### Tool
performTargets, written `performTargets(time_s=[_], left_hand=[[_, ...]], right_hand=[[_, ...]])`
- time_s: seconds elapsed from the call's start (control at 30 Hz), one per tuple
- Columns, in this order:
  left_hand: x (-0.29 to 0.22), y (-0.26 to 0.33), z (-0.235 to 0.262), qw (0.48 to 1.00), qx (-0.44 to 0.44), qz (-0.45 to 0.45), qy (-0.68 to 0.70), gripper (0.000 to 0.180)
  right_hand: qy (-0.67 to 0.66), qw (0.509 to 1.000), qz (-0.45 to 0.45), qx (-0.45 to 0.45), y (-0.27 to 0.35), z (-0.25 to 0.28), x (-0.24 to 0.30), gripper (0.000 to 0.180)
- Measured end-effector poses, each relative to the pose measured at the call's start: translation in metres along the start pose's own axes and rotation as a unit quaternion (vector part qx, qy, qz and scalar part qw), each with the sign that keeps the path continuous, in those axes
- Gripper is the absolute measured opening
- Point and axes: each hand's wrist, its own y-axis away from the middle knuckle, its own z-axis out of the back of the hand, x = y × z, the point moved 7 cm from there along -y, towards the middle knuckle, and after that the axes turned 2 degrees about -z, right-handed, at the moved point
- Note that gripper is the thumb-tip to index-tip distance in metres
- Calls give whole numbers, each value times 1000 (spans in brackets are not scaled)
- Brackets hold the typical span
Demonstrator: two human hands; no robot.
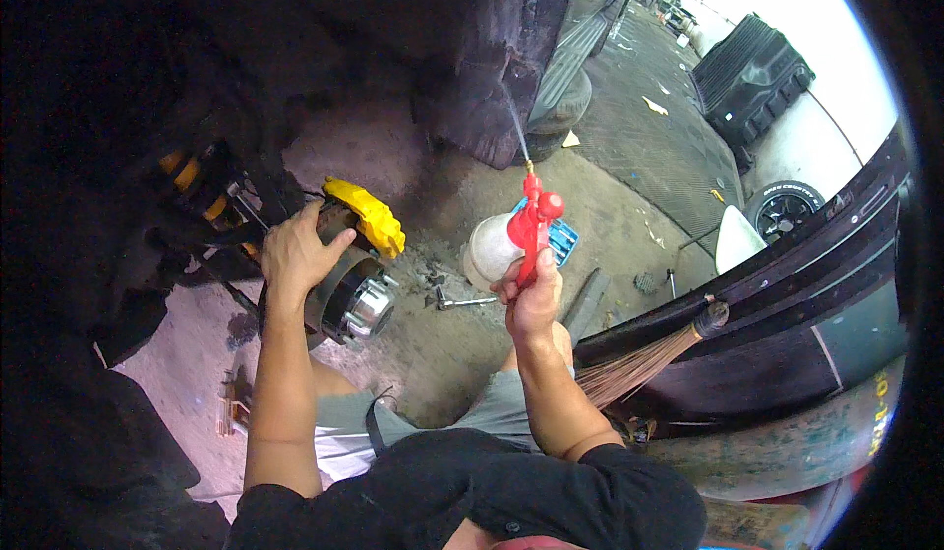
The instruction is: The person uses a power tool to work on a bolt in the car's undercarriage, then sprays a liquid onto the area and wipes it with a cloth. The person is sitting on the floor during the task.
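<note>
My right hand (534, 299) is closed around the red trigger head of a spray bottle (492, 250) with a whitish body, held upright over the floor. From its brass-coloured nozzle (530, 168) a thin pale jet runs up and away toward a dark surface. My left hand (298, 253) lies on the dark brake disc (336, 277), thumb apart and fingers spread; some fingertips are hidden. Just beyond that hand sits a yellow brake caliper (366, 216). A silver wheel hub (369, 309) with studs sticks out below it, toward me.
A ratchet wrench (465, 301) lies on the concrete between my arms. Behind the bottle is a blue case (561, 242). To the right are a straw broom (644, 358), a large cylinder (777, 442) and a wheel (784, 209). A yellow-marked suspension part (192, 176) stands left, in shadow.
</note>
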Motion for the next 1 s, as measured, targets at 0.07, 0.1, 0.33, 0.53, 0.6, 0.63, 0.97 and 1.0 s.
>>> performTargets(time_s=[0.07, 0.1, 0.33, 0.53, 0.6, 0.63, 0.97, 1.0], left_hand=[[-3, -1, 2, 1000, 9, -1, 8, 73], [-6, -1, 4, 1000, 15, -3, 12, 73], [1, -3, -3, 1000, 11, -1, 2, 73], [3, -3, -3, 1000, 19, 9, 22, 72], [4, -4, -6, 999, 22, 10, 21, 72], [4, -3, -6, 1000, 21, 12, 20, 72], [1, -4, -1, 999, 41, 22, 19, 74], [1, -4, 0, 999, 32, 15, 14, 74]], right_hand=[[-5, 1000, 12, 22, -1, 1, 9, 64], [-8, 999, 17, 32, -1, 1, 13, 65], [14, 1000, -1, 17, -11, 2, 2, 62], [32, 998, -50, 8, -10, 3, -32, 58], [33, 998, -45, -9, -10, -5, -29, 59], [34, 998, -42, -18, -10, -11, -26, 60], [73, 995, -63, -1, -16, -25, -46, 59], [71, 995, -68, 1, -16, -27, -46, 58]])
